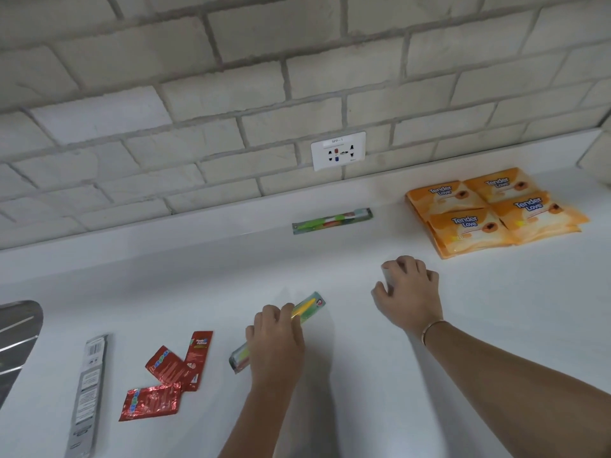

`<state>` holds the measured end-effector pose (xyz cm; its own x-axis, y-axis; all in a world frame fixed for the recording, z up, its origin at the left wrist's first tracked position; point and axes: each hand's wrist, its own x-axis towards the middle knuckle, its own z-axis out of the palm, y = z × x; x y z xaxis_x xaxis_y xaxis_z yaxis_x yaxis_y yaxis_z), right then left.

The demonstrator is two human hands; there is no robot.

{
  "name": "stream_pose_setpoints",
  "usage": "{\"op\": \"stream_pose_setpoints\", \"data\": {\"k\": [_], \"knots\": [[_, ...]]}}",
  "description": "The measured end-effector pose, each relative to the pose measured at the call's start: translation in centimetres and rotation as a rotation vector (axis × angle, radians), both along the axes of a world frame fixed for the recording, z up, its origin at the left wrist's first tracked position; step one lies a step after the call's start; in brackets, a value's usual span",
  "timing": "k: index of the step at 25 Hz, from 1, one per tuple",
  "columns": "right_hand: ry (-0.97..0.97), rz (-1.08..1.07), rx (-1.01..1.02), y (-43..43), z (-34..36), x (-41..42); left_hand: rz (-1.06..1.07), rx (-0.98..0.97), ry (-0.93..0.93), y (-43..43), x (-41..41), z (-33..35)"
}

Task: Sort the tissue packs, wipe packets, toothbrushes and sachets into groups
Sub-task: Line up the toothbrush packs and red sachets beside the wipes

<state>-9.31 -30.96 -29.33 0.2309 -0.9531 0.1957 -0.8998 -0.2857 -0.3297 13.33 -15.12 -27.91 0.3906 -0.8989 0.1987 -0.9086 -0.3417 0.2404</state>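
Observation:
My left hand [276, 342] grips a yellow-green packaged toothbrush [309, 307] near the middle of the white counter, its far end raised slightly. My right hand [408, 292] hovers to its right with fingers curled down; a pale grey edge shows under the fingertips, and I cannot tell what it is. Another green packaged toothbrush [332, 220] lies by the back wall. Several orange Tender Love packs [496, 213] are grouped at the back right. Three red sachets [165, 365] lie at the front left. A long grey toothbrush pack [87, 395] sits further left.
A metal object [16, 342] juts in at the left edge. A wall socket [338, 150] sits in the white brick wall above the counter's raised back ledge [198, 219].

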Motion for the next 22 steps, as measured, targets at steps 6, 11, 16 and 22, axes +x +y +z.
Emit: {"op": "stream_pose_setpoints", "data": {"k": [6,11,16,22], "knots": [[0.008,-0.001,0.013,0.2,0.0,-0.1,0.011,0.225,-0.065,-0.1,-2.9,1.4],[0.019,-0.002,0.023,0.1,0.3,0.2,-0.017,0.192,-0.019,-1.0,-2.2,1.6],[0.023,-0.016,0.020,-0.1,0.4,0.1,-0.038,0.129,0.050,-1.8,-1.4,1.6],[0.018,-0.027,0.000,0.0,0.1,0.3,-0.088,-0.012,-0.041,-3.5,-0.1,0.4]]}}
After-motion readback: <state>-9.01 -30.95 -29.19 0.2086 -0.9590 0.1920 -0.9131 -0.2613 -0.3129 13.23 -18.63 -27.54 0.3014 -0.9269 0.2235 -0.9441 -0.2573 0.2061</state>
